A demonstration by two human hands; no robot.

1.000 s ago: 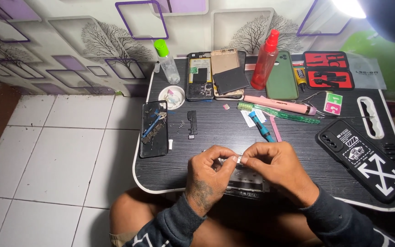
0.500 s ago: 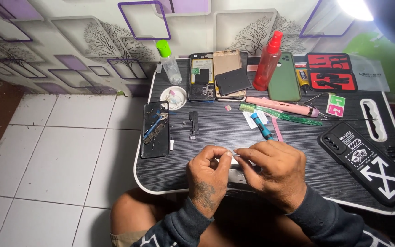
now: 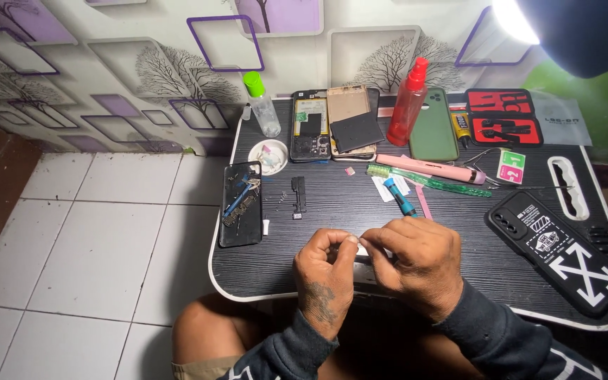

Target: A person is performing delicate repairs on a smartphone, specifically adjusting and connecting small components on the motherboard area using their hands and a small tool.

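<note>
My left hand [image 3: 325, 271] and my right hand [image 3: 416, 260] meet at the near edge of a small black table [image 3: 459, 239]. Their fingertips pinch a small pale part [image 3: 362, 248] between them; most of it is hidden by the fingers. A blue-handled screwdriver [image 3: 400, 198] lies just beyond my right hand. A black phone panel with loose parts on it [image 3: 240, 203] lies to the left of my left hand.
At the back stand a clear bottle with a green cap [image 3: 262, 105], a red spray bottle [image 3: 408, 103], an opened phone body [image 3: 311, 125], a green phone case [image 3: 434, 125] and a red tool kit [image 3: 499, 117]. A black printed case [image 3: 557, 246] lies right. White floor tiles [image 3: 93, 232] lie left.
Both hands have stayed together at the table's near edge, shifting slightly as the fingers work the small part. The camera view has moved a little.
</note>
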